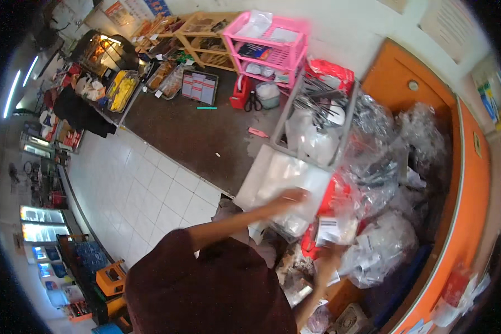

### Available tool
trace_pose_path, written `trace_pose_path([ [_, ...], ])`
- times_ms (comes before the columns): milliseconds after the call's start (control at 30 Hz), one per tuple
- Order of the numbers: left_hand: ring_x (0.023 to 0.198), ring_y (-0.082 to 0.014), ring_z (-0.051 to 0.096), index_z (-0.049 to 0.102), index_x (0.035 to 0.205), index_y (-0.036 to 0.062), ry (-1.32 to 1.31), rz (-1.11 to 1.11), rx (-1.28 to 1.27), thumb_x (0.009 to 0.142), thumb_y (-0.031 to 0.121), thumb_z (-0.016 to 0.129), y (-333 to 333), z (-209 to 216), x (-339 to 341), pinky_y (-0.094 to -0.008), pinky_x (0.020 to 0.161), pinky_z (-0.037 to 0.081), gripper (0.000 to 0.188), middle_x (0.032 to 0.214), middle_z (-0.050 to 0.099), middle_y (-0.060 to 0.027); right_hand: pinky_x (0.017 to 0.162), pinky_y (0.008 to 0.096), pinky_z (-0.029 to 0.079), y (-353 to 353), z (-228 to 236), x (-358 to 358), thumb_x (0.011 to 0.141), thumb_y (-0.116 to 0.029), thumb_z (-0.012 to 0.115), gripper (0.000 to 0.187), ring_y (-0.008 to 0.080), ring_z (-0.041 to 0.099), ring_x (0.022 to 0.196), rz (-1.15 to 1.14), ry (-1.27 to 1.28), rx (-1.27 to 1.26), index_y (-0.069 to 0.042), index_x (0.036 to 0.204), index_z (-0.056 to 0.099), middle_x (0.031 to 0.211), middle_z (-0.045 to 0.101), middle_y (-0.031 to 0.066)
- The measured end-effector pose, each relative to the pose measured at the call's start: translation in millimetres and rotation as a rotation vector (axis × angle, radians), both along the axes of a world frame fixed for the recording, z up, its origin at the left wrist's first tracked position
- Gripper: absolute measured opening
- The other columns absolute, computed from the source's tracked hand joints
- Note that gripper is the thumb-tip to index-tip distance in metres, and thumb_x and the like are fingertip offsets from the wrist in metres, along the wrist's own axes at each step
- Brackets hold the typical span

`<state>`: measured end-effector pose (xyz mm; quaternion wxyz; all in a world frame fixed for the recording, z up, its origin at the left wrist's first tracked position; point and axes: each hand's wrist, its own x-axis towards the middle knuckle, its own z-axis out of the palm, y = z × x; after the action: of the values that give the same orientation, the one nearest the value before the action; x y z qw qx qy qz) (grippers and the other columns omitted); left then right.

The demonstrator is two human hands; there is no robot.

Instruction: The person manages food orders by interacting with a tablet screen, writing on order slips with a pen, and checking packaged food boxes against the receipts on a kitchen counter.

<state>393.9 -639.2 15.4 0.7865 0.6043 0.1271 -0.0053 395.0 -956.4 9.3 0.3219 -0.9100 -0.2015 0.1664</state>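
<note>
My left hand (292, 197), blurred by motion, is over a stack of whitish plastic bags (286, 175) at the counter's near edge. Its fingers are too smeared to read. Lower and to the right, my right hand (329, 260) is beside a transparent plastic bundle (381, 250), next to a small white paper (334, 276). Blur also hides what its fingers do. Between the hands lie red packaging (333, 195) and a pack with a white label (328, 229).
A grey bin (344, 146) of utensils and plastic stands behind the bags. Crumpled plastic wrap (423, 131) fills the right side, inside an orange partition (462, 183). Further back on the dark counter (178, 136) are scissors (253, 102), a pink shelf rack (267, 47) and a menu board (199, 87).
</note>
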Motion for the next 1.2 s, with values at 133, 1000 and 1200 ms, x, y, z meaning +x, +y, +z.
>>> trace_pose_path([
  [133, 0.097, -0.0147, 0.064, 0.064, 0.121, 0.0088, 0.293, 0.629, 0.111, 0.096, 0.035, 0.055, 209.3, 28.3, -179.6, -0.0293, 0.082, 0.049, 0.037, 0.109, 0.070, -0.0035, 0.072, 0.0330, 0.055, 263.5, 61.2, -2.2, 0.087, -0.007, 0.067, 0.044, 0.0201, 0.070, 0.076, 0.227, 0.440, 0.362, -0.003, 0.129, 0.057, 0.083, 0.071, 0.0127],
  [1000, 0.074, -0.0146, 0.062, 0.065, 0.104, 0.0039, 0.218, 1.003, 0.561, 0.092, 0.009, 0.064, 638.2, -123.1, -265.0, -0.0278, 0.062, 0.048, 0.013, 0.089, 0.065, -0.0067, 0.050, 0.0346, 0.047, 805.3, -114.3, -136.2, 0.082, -0.008, 0.073, 0.042, 0.0221, 0.057, 0.052, 0.272, -0.190, 0.179, -0.004, 0.123, 0.063, 0.067, 0.059, 0.0094],
  [1200, 0.083, -0.0182, 0.063, 0.067, 0.097, 0.0021, 0.340, 0.894, 0.791, 0.090, 0.009, 0.066, 627.8, -139.8, -258.4, -0.0306, 0.075, 0.052, 0.010, 0.093, 0.068, -0.0086, 0.051, 0.0322, 0.047, 801.6, -125.1, -134.6, 0.081, -0.008, 0.074, 0.036, 0.0203, 0.058, 0.051, 0.198, -0.160, 0.220, -0.001, 0.116, 0.065, 0.069, 0.062, 0.0111],
])
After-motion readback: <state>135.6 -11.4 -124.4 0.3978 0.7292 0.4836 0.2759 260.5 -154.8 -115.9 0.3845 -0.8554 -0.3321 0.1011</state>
